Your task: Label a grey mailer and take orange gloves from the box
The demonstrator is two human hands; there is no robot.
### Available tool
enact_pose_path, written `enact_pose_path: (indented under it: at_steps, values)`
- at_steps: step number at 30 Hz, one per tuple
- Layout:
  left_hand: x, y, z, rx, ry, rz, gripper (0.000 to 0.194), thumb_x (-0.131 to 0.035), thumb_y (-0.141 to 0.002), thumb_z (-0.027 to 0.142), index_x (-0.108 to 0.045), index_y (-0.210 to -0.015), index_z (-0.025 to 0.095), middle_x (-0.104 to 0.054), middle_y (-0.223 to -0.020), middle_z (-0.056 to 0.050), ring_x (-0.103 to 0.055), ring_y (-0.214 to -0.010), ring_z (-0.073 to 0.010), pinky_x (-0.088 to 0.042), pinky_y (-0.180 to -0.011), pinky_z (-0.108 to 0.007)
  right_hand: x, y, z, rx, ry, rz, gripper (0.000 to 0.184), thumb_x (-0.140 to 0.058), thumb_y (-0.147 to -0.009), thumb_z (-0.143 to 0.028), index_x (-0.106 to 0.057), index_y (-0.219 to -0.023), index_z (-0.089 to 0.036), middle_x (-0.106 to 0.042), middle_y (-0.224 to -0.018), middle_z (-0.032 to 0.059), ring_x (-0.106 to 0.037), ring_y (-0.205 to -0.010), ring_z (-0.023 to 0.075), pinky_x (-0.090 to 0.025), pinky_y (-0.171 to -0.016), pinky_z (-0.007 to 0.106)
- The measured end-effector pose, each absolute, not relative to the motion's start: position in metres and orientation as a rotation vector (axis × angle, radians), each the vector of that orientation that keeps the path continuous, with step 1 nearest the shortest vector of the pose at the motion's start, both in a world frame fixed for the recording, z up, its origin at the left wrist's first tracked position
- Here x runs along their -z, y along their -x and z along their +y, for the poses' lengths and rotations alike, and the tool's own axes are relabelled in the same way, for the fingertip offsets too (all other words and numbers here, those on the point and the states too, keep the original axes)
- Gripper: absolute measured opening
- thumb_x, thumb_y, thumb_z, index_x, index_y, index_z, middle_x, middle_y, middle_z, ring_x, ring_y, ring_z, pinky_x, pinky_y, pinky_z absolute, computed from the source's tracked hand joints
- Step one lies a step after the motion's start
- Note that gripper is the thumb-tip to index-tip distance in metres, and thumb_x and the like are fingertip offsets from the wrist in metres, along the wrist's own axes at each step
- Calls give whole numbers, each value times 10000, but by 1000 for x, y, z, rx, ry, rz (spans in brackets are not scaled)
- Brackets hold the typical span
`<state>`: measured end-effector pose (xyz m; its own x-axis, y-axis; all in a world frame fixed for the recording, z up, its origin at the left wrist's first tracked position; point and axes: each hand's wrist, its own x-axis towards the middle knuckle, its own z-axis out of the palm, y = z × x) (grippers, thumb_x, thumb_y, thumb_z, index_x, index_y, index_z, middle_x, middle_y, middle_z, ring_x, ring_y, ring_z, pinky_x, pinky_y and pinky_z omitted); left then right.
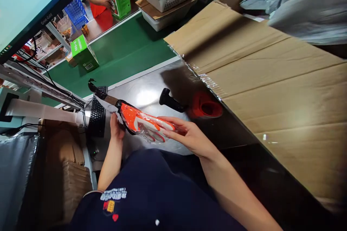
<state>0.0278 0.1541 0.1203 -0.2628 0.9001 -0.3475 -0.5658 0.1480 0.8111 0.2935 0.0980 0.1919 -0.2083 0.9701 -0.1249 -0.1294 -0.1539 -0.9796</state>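
Note:
A pair of orange and white work gloves [143, 121] in clear plastic wrap lies slantwise in front of my body, held between my two hands. My left hand [117, 127] is closed at the dark cuff end, beside a white slip of paper [106, 103]. A brown and black piece with a hooked dark tip [101, 93] sticks out past the cuffs; its kind is unclear. At the glove fingertips, my right hand [189, 135] pinches the wrap with thumb and fingers. Behind the gloves, a black handle [172, 101] and a red round part [207, 106] rest on the metal table [143, 95].
A black keyboard [97, 113] stands left of the gloves. Beyond the table runs a green belt [124, 57] carrying a green box [84, 54]. Large cardboard flaps [265, 90] border the right side. A monitor [40, 3] overhangs upper left. Across the belt, a co-worker's hand [107, 4] touches another green box [119, 0].

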Motion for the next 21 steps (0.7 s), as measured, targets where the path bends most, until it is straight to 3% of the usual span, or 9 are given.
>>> enact_pose_path:
  at_steps: [4,8,11,13,15,17,21]
  values:
    - [-130,-30,151,-1471,-409,1030,661,-859,-708,711,-773,-1158,235,-773,-1319,-83,-642,-1381,-315,-494,-1215,-460,-190,-295,95,-1521,1105,-1229,642,-903,-747,-638,-814,-1230,-226,-819,-1212,114,-791,-1036,305,-691,-882,400]
    - [-142,-29,147,-1485,-465,970,788,-889,-543,827,-786,-1083,262,-758,-1353,-76,-578,-1459,-340,-463,-1249,-457,-181,-295,93,-1481,1109,-1261,620,-894,-744,-670,-834,-1198,-251,-820,-1217,112,-783,-1112,333,-675,-985,439]
    - [-142,-30,144,-1488,-460,1005,959,-853,-386,938,-785,-1062,261,-746,-1377,-107,-521,-1505,-391,-451,-1258,-501,-171,-291,89,-1407,1093,-1339,545,-840,-839,-615,-820,-1241,-248,-802,-1271,120,-770,-1172,332,-643,-1065,464]
    - [-139,-32,143,-1501,-449,1050,1032,-834,-331,967,-783,-1086,265,-753,-1363,-107,-509,-1511,-413,-456,-1251,-535,-165,-287,84,-1241,1059,-1447,405,-752,-952,-492,-808,-1269,-247,-780,-1325,119,-752,-1226,316,-626,-1098,468]
    - [-136,-33,141,-1534,-463,1041,1050,-792,-384,996,-775,-1145,273,-753,-1367,-97,-505,-1519,-406,-469,-1242,-538,-158,-284,78,-974,1005,-1563,317,-642,-1023,-313,-792,-1299,-273,-758,-1374,92,-730,-1276,284,-610,-1128,463]
    - [-137,-34,140,-1548,-491,993,1069,-736,-468,1018,-760,-1232,272,-737,-1402,-95,-515,-1515,-397,-488,-1228,-526,-151,-280,72,-733,948,-1680,403,-582,-1017,-177,-759,-1352,-314,-741,-1406,54,-703,-1322,260,-588,-1167,465]
    - [-146,-33,140,-1565,-532,954,1130,-644,-579,1029,-678,-1424,279,-667,-1519,-100,-549,-1488,-378,-498,-1218,-500,-139,-274,62,-602,913,-1872,442,-604,-979,-159,-756,-1351,-343,-755,-1373,31,-682,-1352,287,-584,-1182,515]
